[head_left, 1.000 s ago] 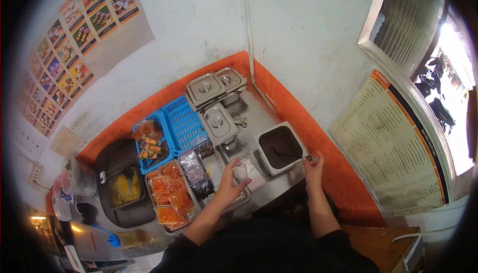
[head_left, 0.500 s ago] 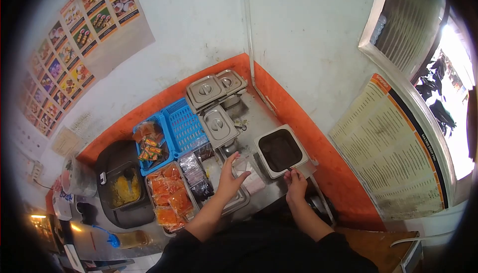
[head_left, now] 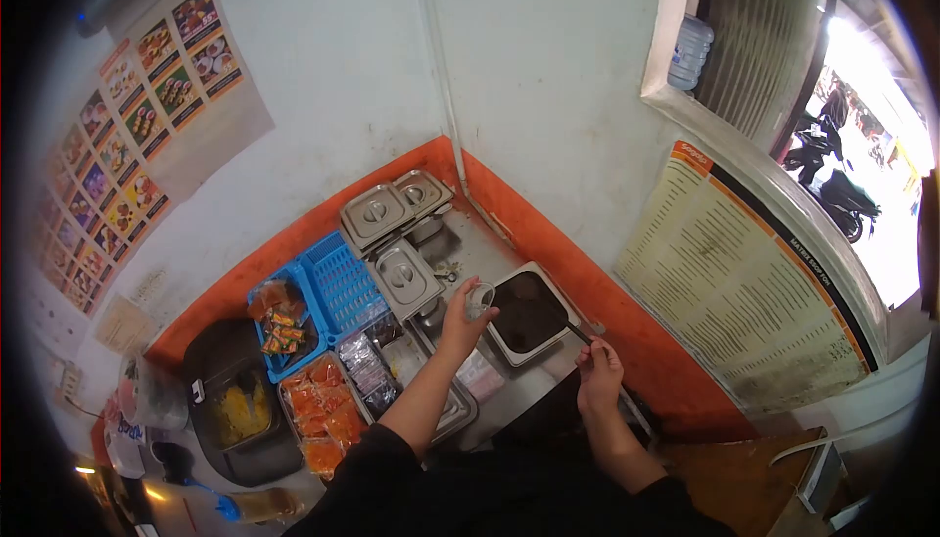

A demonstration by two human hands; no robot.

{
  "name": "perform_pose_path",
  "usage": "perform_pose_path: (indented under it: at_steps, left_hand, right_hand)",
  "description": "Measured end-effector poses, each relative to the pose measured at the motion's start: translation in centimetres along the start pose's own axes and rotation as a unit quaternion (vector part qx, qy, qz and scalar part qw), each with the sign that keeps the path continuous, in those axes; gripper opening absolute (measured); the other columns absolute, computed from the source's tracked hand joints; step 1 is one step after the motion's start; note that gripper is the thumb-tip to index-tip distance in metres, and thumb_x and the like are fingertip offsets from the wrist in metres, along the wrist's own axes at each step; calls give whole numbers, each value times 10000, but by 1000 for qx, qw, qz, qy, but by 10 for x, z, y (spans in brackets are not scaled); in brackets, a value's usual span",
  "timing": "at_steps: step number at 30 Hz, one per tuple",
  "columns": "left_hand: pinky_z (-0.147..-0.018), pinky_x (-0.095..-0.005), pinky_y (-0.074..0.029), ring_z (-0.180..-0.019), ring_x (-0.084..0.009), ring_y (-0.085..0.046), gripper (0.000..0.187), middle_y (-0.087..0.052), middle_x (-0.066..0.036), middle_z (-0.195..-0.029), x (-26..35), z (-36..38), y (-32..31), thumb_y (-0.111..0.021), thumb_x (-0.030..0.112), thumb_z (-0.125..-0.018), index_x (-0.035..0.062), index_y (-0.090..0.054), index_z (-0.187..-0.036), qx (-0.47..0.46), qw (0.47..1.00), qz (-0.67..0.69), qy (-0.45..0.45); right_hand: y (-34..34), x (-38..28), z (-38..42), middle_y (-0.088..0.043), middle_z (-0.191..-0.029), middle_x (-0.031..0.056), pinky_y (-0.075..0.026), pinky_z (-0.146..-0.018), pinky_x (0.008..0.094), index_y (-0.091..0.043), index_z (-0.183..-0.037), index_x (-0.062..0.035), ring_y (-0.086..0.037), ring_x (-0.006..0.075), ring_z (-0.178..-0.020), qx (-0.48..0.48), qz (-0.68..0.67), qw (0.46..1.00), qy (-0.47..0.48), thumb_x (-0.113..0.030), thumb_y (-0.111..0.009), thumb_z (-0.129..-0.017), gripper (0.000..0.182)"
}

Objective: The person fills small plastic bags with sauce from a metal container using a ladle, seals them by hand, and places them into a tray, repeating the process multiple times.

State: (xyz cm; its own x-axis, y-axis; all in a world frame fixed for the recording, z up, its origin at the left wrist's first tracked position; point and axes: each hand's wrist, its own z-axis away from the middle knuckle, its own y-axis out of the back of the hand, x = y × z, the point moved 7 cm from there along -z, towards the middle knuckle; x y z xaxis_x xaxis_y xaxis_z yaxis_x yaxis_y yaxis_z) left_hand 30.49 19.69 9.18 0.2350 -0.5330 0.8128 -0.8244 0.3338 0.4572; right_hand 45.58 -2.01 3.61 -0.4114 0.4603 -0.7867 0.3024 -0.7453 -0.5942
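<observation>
My left hand grips a small clear plastic cup, tilted beside the left rim of a square steel container. Dark brown sauce fills the container. Pinched in my right hand is the dark handle of a utensil. It slants over the container's right rim toward the sauce, and its far end cannot be made out. Left of the container stands a lidded steel pan, and a small pale packet lies on the steel counter below my left hand.
Two more lidded pans stand in the corner. To the left are a blue basket, a tray of orange sachets, silvery packets and a black tub with yellow food. An orange-banded wall borders the counter.
The clear cup now shows plainly in my left hand, close to the container. My right hand has shifted beyond the container's right rim, and the utensil's handle shows more. The whole view has turned right.
</observation>
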Motion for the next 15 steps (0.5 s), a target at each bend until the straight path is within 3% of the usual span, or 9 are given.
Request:
perform_pose_path:
  at_steps: [5,7,11,13,15]
  left_hand:
    - [-909,-334,-362,-1068,-263,-475,607,-499,-148,-1131,-24,-11,-34,-703,101,-686,54,-412,-1216,-48,994,-47,-82]
    - [-903,-327,-367,-1056,-261,-484,595,-509,-144,-1116,-15,-9,-33,-699,96,-689,54,-417,-1211,-39,996,76,-3]
    - [-896,-323,-372,-1047,-254,-490,584,-517,-139,-1103,-35,-16,-53,-696,89,-691,51,-419,-1204,-76,992,87,-41]
    - [-890,-316,-374,-1042,-241,-489,555,-520,-132,-1095,-24,-18,-52,-694,86,-695,45,-435,-1184,-76,995,15,-58]
    - [-883,-308,-378,-1030,-227,-494,537,-525,-124,-1087,3,-14,-37,-691,78,-697,40,-444,-1172,-70,994,83,-33]
  right_hand:
    - [-22,-44,3,-541,-722,22,-436,-579,210,-532,-943,-22,-504,84,-616,-35,-9,999,35,-135,-530,-856,143]
    - [-33,-59,5,-544,-724,23,-429,-573,204,-533,-951,-18,-501,77,-612,-29,60,995,68,-136,-524,-860,150]
    - [-49,-65,3,-543,-716,27,-429,-579,209,-532,-955,-10,-496,82,-604,-42,-12,996,78,-131,-522,-860,154]
    - [-63,-75,9,-547,-727,38,-429,-592,218,-534,-952,-2,-497,92,-612,-86,67,988,114,-112,-513,-862,144]
    - [-60,-72,5,-551,-738,45,-429,-599,222,-537,-948,3,-500,97,-622,-98,113,979,138,-98,-508,-863,135]
